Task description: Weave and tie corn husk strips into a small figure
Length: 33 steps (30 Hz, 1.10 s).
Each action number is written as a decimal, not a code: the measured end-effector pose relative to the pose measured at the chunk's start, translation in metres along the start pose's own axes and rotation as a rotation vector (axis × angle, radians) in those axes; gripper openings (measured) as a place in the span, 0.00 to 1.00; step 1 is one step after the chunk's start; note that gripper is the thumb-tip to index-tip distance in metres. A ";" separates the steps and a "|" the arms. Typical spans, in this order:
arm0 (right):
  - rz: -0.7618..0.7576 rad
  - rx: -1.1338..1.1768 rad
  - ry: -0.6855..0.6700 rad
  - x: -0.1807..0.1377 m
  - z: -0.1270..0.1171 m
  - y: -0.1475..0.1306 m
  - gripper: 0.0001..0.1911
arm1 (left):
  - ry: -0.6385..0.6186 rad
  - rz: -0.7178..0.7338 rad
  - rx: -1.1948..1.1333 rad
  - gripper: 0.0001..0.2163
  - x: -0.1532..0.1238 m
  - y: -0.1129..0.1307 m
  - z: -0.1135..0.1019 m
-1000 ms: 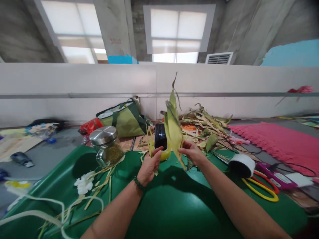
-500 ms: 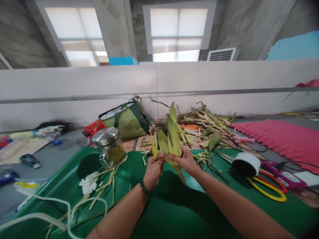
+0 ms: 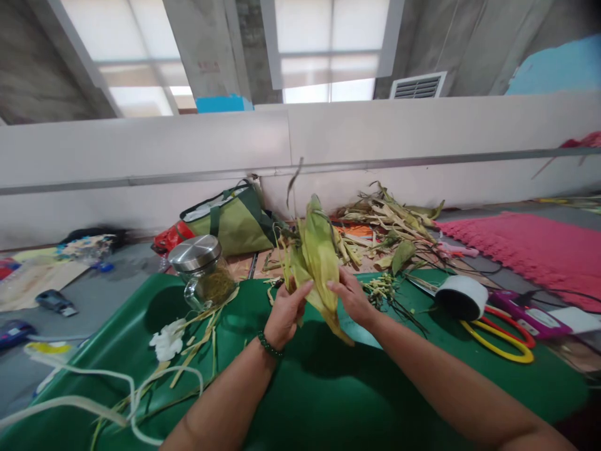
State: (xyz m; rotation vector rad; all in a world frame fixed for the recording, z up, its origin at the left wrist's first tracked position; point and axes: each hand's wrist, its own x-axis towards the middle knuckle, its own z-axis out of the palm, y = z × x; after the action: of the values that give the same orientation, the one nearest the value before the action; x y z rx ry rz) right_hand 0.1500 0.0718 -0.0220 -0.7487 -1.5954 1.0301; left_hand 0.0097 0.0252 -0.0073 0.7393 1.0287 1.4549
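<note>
A bundle of yellow-green corn husks (image 3: 319, 250) is held up between my hands, its dry tips pointing away and its narrow end hanging toward me. My left hand (image 3: 285, 313), with a dark beaded bracelet (image 3: 270, 345) at the wrist, is closed on the husk's left side, thumb on top. On the right side, my right hand (image 3: 353, 297) pinches the husk's edge between thumb and fingers. Below lies a green mat (image 3: 300, 401). Short plant scraps (image 3: 381, 287) rest on it just right of my right hand.
At left stand a lidded glass jar (image 3: 201, 272), crumpled white tissue (image 3: 168, 339) and a white cable (image 3: 94, 407). Behind lie a green bag (image 3: 239, 225) and a husk pile (image 3: 389, 219). A white-and-black cylinder (image 3: 462, 296) and scissors with red and yellow handles (image 3: 498, 343) are at right.
The husks have turned and spread, now showing a broader face toward me. My hands have moved slightly apart. The camera view has tilted down a little.
</note>
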 end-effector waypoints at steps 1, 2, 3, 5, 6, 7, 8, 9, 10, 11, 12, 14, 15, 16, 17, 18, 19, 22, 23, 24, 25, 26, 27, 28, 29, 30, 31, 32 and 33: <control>-0.032 -0.035 0.017 -0.001 0.001 -0.002 0.15 | 0.013 0.000 0.014 0.24 0.000 0.000 0.000; -0.049 -0.064 0.057 -0.002 0.001 -0.003 0.15 | 0.033 0.003 0.016 0.25 0.000 0.001 0.000; -0.057 -0.088 0.111 -0.002 0.000 -0.003 0.15 | 0.054 0.003 0.011 0.25 0.000 0.002 0.000; -0.050 -0.126 0.220 -0.001 -0.002 -0.001 0.14 | 0.074 -0.010 -0.011 0.24 0.001 0.002 0.002; -0.041 -0.131 0.257 0.001 -0.003 0.000 0.14 | 0.077 -0.019 -0.025 0.25 0.000 0.002 0.003; -0.028 -0.125 0.279 0.002 -0.005 0.002 0.14 | 0.083 -0.028 -0.041 0.25 0.000 0.002 0.004; -0.012 -0.102 0.294 0.004 -0.006 0.005 0.15 | 0.089 -0.036 -0.058 0.25 0.000 0.002 0.004; 0.007 -0.062 0.302 0.006 -0.007 0.007 0.15 | 0.092 -0.038 -0.074 0.26 0.000 0.002 0.004; 0.028 -0.007 0.305 0.007 -0.007 0.009 0.16 | 0.095 -0.034 -0.089 0.26 0.000 0.001 0.004; 0.049 0.056 0.306 0.009 -0.007 0.011 0.16 | 0.099 -0.025 -0.101 0.27 0.000 0.001 0.004; 0.069 0.116 0.309 0.011 -0.008 0.013 0.16 | 0.103 -0.016 -0.113 0.27 0.000 0.002 0.004; 0.099 0.199 0.331 0.014 -0.009 0.015 0.16 | 0.116 -0.003 -0.133 0.27 0.001 0.002 0.002; 0.111 0.219 0.342 0.015 -0.009 0.015 0.15 | 0.129 0.001 -0.144 0.26 0.002 0.003 0.001; 0.118 0.227 0.353 0.015 -0.010 0.014 0.15 | 0.139 0.000 -0.152 0.25 0.003 0.004 0.000; 0.122 0.228 0.359 0.016 -0.011 0.013 0.15 | 0.144 -0.002 -0.158 0.25 0.004 0.004 -0.001; 0.122 0.224 0.357 0.016 -0.012 0.012 0.15 | 0.145 -0.001 -0.162 0.24 0.005 0.005 -0.003; 0.120 0.218 0.349 0.016 -0.012 0.011 0.15 | 0.141 0.004 -0.167 0.23 0.006 0.005 -0.003; 0.092 0.204 0.304 0.012 -0.009 0.005 0.15 | 0.139 0.011 -0.187 0.23 0.006 0.005 -0.004; 0.078 0.205 0.280 0.010 -0.007 0.002 0.15 | 0.142 0.012 -0.193 0.23 0.006 0.005 -0.003; 0.068 0.213 0.248 0.007 -0.003 0.000 0.15 | 0.143 0.006 -0.195 0.21 0.005 0.005 -0.003; 0.068 0.226 0.205 0.005 0.000 -0.003 0.16 | 0.138 -0.008 -0.190 0.20 0.004 0.005 -0.001; 0.079 0.241 0.150 0.003 0.004 -0.006 0.18 | 0.127 -0.028 -0.184 0.17 0.003 0.005 0.000; 0.100 0.252 0.086 0.001 0.006 -0.008 0.20 | 0.109 -0.048 -0.178 0.15 0.002 0.006 0.001; 0.127 0.257 0.028 0.001 0.008 -0.009 0.22 | 0.085 -0.071 -0.180 0.13 0.002 0.007 0.001; 0.154 0.256 0.004 0.002 0.008 -0.009 0.20 | 0.062 -0.088 -0.192 0.11 0.002 0.008 0.002; 0.177 0.253 0.026 0.005 0.007 -0.008 0.18 | 0.050 -0.096 -0.215 0.10 0.001 0.009 0.001; 0.194 0.254 0.103 0.009 0.003 -0.006 0.16 | 0.046 -0.096 -0.245 0.09 0.001 0.011 0.001; 0.207 0.262 0.221 0.014 -0.003 -0.004 0.15 | 0.051 -0.090 -0.275 0.08 0.000 0.013 0.001; 0.218 0.278 0.361 0.020 -0.010 0.000 0.15 | 0.060 -0.080 -0.300 0.08 -0.001 0.015 0.000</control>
State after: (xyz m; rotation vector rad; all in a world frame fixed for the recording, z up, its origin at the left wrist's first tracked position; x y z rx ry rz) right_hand 0.1544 0.0910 -0.0125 -0.8721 -1.0544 1.1690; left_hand 0.0038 0.0251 0.0061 0.4364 0.8499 1.5270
